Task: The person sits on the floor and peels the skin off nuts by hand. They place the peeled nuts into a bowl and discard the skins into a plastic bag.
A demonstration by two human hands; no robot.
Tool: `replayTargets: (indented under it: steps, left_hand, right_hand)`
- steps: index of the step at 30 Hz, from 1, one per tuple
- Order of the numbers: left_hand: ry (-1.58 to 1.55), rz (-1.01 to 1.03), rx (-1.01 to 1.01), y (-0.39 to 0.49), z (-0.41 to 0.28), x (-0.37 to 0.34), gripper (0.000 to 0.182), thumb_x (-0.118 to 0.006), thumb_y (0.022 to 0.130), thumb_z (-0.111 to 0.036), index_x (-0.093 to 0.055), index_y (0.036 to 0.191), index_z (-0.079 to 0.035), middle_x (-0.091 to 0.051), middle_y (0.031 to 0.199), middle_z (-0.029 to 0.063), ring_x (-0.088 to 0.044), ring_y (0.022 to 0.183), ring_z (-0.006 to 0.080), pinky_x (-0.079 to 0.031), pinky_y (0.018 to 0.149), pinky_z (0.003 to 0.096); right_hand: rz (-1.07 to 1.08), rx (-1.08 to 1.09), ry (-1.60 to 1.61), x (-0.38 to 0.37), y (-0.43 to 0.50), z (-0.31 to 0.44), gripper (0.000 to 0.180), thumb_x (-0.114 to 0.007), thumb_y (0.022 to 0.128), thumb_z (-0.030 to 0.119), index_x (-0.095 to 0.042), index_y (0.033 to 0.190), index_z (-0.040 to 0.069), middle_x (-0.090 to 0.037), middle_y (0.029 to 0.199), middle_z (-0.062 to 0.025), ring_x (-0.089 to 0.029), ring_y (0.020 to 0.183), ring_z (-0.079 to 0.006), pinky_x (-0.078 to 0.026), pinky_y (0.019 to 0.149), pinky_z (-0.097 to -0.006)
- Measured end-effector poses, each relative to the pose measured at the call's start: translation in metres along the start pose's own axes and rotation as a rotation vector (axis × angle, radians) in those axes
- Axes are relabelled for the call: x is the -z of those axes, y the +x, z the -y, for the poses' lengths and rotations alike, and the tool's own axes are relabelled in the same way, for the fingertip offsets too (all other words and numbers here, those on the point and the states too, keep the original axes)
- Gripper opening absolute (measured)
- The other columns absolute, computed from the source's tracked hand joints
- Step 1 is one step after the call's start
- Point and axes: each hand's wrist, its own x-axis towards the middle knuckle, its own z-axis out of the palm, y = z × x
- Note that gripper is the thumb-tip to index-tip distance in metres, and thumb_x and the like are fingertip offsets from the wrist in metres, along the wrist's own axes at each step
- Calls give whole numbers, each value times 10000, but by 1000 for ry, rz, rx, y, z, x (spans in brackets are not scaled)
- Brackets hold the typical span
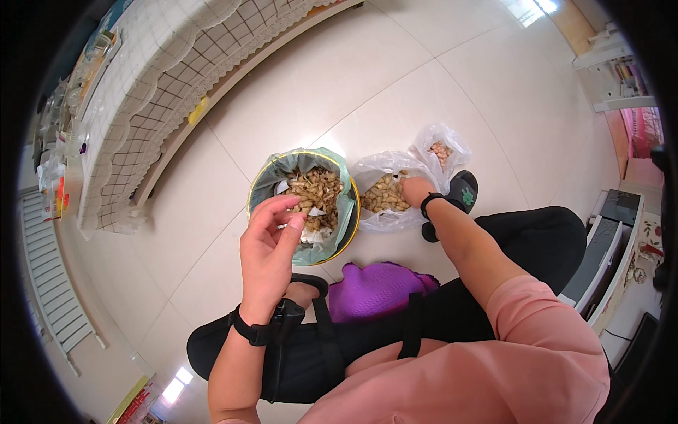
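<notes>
My left hand is raised over the near left part of a round bin with a yellow rim and a green plastic liner. Its fingers are curled, with thumb and index fingertip a little apart and nothing plainly between them. Peanut shells and crumpled white tissue lie in the bin. To its right, my right hand reaches into a clear plastic bag of unshelled peanuts; its fingertips are hidden among them. Beyond it stands a smaller plastic bag holding shelled peanuts.
A purple knitted cloth lies on the tiled floor between my feet. A black slipper is close beside the bags. A table with a checked, lace-edged cloth stands at upper left, a drawer unit at right.
</notes>
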Motion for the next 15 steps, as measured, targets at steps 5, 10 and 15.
replayTargets:
  steps: [5,10,15]
  left_hand:
    - [3,-4,-3,-1,0,0,265,-632,998,-108,-648,1243,-8,-686,1086,59,-636,1009,134,-510,902,305]
    - [-46,12,-2,-1,-1,2,243,-654,966,-58,-672,1203,-5,-585,1217,45,-581,986,99,-502,878,257]
    - [-24,35,-40,-3,5,2,229,-662,954,-63,-688,1178,-20,-597,1199,51,-604,974,112,-517,856,265]
  right_hand:
    - [-126,-184,287,7,6,-9,269,-665,884,224,-697,989,-22,-708,933,-261,-674,920,-439,-530,852,-521]
    - [53,-127,272,36,3,-12,303,-707,885,283,-713,909,-18,-716,832,-206,-692,718,-345,-550,669,-447]
    - [329,-188,1158,109,-35,27,326,-602,999,328,-662,878,32,-593,631,-36,-547,495,-144,-415,445,-292]
